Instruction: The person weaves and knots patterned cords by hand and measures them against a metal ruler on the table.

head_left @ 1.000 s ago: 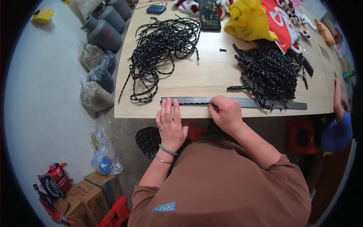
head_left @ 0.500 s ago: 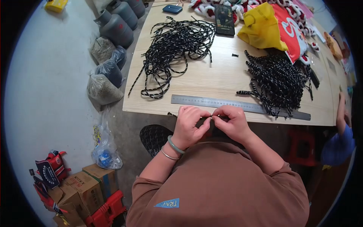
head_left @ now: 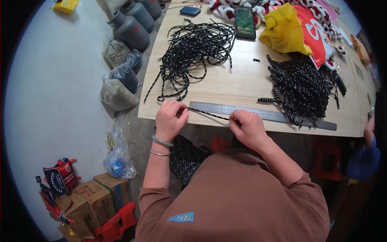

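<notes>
A short black cord with light flecks (head_left: 207, 113) is stretched between my two hands near the table's front edge. My left hand (head_left: 171, 117) pinches its left end, and my right hand (head_left: 246, 124) pinches the right end. Just behind the cord lies a steel ruler (head_left: 262, 113), partly under a pile of short knotted cords (head_left: 302, 86) on the right. Beyond my left hand is a loose tangle of long cord (head_left: 193, 50). One small black piece (head_left: 256, 60) rests between the two piles.
At the back of the table (head_left: 225, 80) are a phone (head_left: 245, 22), a blue box (head_left: 190, 11), a yellow bag (head_left: 284, 30) and red-and-white trim (head_left: 223, 10). Another person's arm (head_left: 369, 131) shows at the far right. Gas cylinders (head_left: 129, 30) and filled bags stand left.
My hands came together in front of the ruler, then my left hand moved left, leaving the cord stretched between them. The view has shifted, so the table appears farther right.
</notes>
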Tool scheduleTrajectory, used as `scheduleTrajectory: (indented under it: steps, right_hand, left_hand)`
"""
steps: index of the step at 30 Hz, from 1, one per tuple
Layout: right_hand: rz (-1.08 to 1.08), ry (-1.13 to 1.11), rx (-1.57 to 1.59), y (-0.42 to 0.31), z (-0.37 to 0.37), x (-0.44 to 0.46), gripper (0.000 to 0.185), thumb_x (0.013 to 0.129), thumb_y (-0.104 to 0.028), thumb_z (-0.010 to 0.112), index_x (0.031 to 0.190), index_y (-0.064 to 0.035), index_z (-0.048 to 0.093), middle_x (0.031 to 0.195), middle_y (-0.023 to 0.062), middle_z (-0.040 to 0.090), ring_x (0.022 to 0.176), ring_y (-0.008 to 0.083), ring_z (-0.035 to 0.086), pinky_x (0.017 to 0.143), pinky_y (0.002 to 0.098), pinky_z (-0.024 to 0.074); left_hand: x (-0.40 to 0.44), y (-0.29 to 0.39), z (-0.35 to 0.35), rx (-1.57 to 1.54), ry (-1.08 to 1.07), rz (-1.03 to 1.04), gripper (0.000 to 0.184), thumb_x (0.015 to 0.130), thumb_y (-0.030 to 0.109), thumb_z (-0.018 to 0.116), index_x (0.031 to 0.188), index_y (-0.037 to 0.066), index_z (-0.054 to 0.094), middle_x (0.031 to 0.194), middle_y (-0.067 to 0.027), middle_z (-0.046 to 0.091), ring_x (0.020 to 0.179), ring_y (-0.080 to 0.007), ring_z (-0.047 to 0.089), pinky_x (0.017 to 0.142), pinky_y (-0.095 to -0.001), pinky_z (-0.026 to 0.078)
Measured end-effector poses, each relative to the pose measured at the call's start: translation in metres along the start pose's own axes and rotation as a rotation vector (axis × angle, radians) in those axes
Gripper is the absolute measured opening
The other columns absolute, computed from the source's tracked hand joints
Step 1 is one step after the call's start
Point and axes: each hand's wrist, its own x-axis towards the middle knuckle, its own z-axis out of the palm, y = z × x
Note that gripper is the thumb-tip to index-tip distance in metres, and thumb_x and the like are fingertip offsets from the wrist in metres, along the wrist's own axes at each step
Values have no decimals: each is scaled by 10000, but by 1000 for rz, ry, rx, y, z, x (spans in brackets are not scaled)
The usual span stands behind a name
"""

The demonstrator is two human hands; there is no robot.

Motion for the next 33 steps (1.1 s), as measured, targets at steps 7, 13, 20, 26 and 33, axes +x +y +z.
scheduleTrajectory:
  steps: [7, 13, 20, 26, 33]
  right_hand:
    - [181, -216, 269, -21, -6, 22, 297, 762, -145, 666, 990, 34, 603, 737, 187, 653, 712, 348, 653, 656, 412, 511]
    - [13, 11, 93, -13, 41, 43, 171, 795, -130, 656, 906, -1, 635, 728, 168, 655, 686, 346, 643, 632, 421, 498]
    - [11, 78, -107, -20, 54, 41, 71, 827, -139, 619, 822, -71, 638, 693, 142, 643, 665, 355, 631, 599, 455, 486]
    - [-76, 111, -126, -17, 56, 40, 88, 832, -128, 609, 831, -41, 595, 650, 153, 620, 610, 333, 631, 565, 445, 489]
    - [365, -468, 1214, -20, 8, 34, 74, 870, -97, 646, 865, -35, 604, 734, 22, 600, 506, 90, 528, 438, 214, 383]
  left_hand:
    - [6, -1, 5, -86, -65, -23, 71, 758, 58, 689, 791, 17, 641, 748, -79, 590, 707, -237, 554, 639, -326, 455]
    - [6, -1, 4, -120, -94, -52, 78, 758, 61, 685, 802, 13, 643, 740, -73, 585, 697, -205, 550, 609, -309, 448]
    - [7, -3, 4, -126, -85, -45, 76, 755, 70, 679, 799, 21, 643, 731, -70, 583, 681, -202, 546, 609, -308, 450]
    - [8, 3, -4, -49, -163, -94, 84, 750, 78, 680, 781, 20, 627, 767, -64, 606, 748, -199, 577, 675, -311, 465]
    - [1, 44, -34, -1262, -301, -301, 106, 791, 101, 665, 795, 59, 568, 1020, -187, 657, 988, -246, 599, 894, -352, 463]
